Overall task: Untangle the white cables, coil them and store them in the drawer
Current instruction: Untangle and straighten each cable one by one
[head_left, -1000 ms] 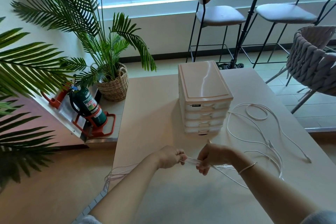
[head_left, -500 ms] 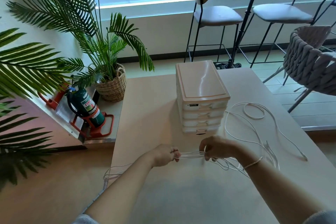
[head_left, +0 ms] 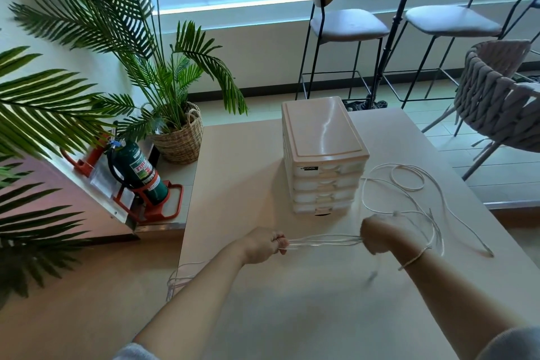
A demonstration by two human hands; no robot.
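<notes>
Several strands of white cables (head_left: 324,241) are stretched taut between my two hands above the beige table (head_left: 239,184). My left hand (head_left: 263,245) grips one end of the bundle in a fist. My right hand (head_left: 380,238) grips the other end, slightly blurred. More cable lies in loose loops (head_left: 406,181) on the table to the right, and some strands hang over the table's left edge (head_left: 178,278). The small white drawer unit (head_left: 321,155) stands just behind my hands with all drawers closed.
A woven grey chair (head_left: 496,96) stands at the table's right rear. Bar stools (head_left: 344,23) and a black stand pole (head_left: 391,29) are behind the table. On the floor to the left are a fire extinguisher (head_left: 137,172), a basket plant (head_left: 181,137) and palm fronds.
My right hand has moved to the right, away from my left, so the stretch of cables between them is longer. The camera view shifted slightly.
</notes>
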